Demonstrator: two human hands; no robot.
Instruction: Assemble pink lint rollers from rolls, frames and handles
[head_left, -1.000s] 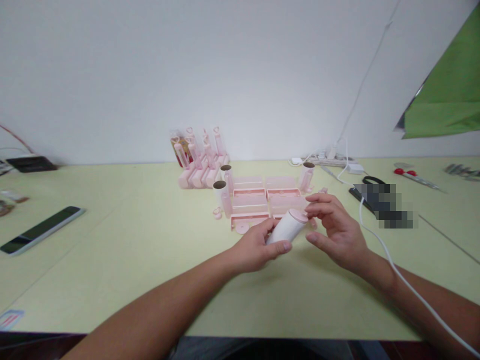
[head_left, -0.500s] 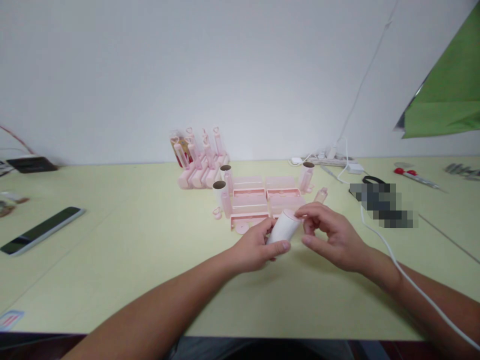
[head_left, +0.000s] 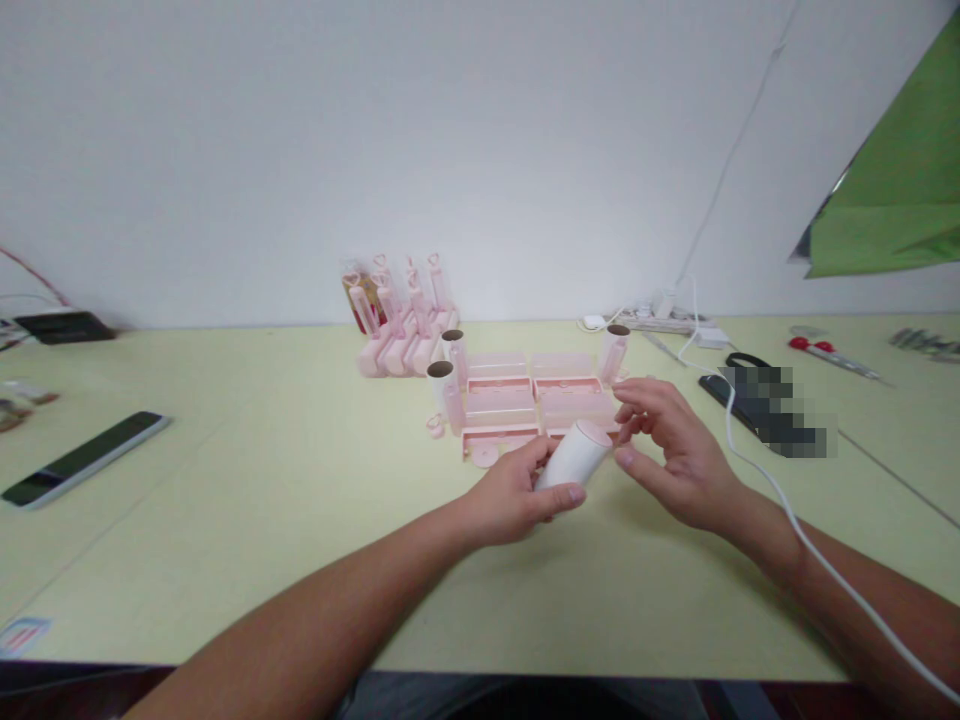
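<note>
Now the left hand (head_left: 514, 500) grasps a white cylindrical roll with pink cap (head_left: 574, 458); its long axis points toward the right hand (head_left: 679, 455), whose released fingers (head_left: 639, 398) hover just beside.

matt white paper roll (head_left: 574, 458), pink plastic cap (head_left: 596, 432)

- Bare table (head_left: 300, 520) is left open in front and to the left, up to the phone (head_left: 79, 458).
- The way behind is barred by pink cases (head_left: 525, 405) and upright rolls (head_left: 442, 390).
- The right side is crossed by a white cable (head_left: 787, 525).
</note>
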